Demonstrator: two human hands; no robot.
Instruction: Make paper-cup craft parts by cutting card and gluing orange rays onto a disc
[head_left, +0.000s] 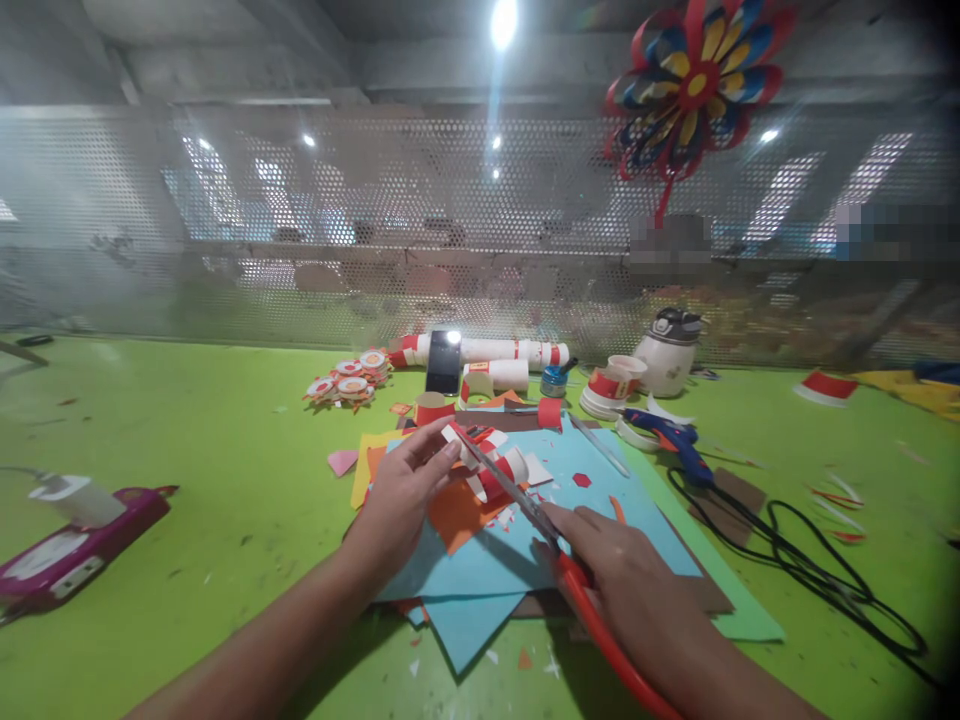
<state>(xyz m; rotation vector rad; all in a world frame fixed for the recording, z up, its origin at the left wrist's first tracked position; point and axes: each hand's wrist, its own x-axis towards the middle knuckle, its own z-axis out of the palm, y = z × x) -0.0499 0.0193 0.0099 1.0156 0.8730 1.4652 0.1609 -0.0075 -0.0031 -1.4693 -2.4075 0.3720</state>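
Note:
My left hand [401, 490] pinches a small red and white piece of paper [460, 447] between thumb and fingers. In my right hand [626, 565] is a pair of scissors [525, 503] with red handles. The blades point up and left, their tips at the paper piece. Below both hands lies a light blue sheet [491, 575], with an orange piece of paper [454, 520] on it. A red and white paper tube [506, 474] sits just behind the blades. Tiny red and white scraps are scattered around there.
A blue glue gun [673, 437] with a looping black cable [814, 575] lies at right. Behind stand a phone [443, 362], a blue jar [554, 381] and a white container [667, 358]. Flower-like paper pieces [350, 380] lie back left, a purple power strip [90, 545] far left.

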